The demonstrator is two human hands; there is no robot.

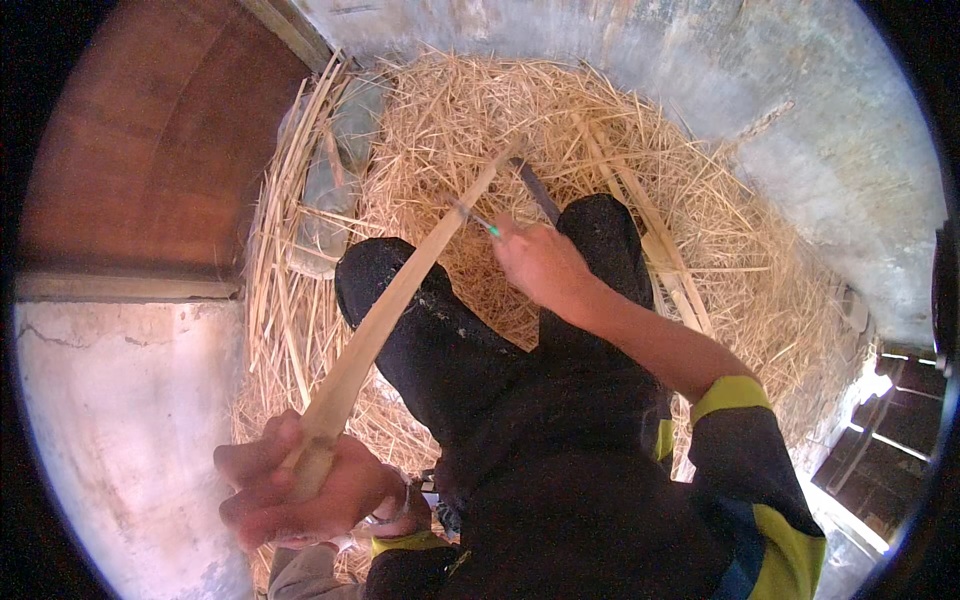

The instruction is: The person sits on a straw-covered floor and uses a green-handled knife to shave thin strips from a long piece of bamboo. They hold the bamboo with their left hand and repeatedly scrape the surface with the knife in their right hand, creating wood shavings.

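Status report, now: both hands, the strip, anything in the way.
Left hand gripping pale strip at near end. Right hand closed on small tool, tip by the strip. Left knee beneath strip.

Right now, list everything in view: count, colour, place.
long strip: one, pale tan, centre-left, slanting
thin tool: one, partly green, centre
dark bar: one, grey, upper centre
straw-like strands: uncountable, tan, across the ground
flat strips: several, tan, right of centre
clear plastic items: count unclear, pale, left
panel: one, brown, upper left
walls: two, greyish-white, upper right and lower left
slatted structure: one, dark, far right
sleeves: two, black-yellow, lower picture
legs: two, black-clothed, centre
left hand: one, bare, round the long strip's lower end
right hand: one, bare, on the thin tool
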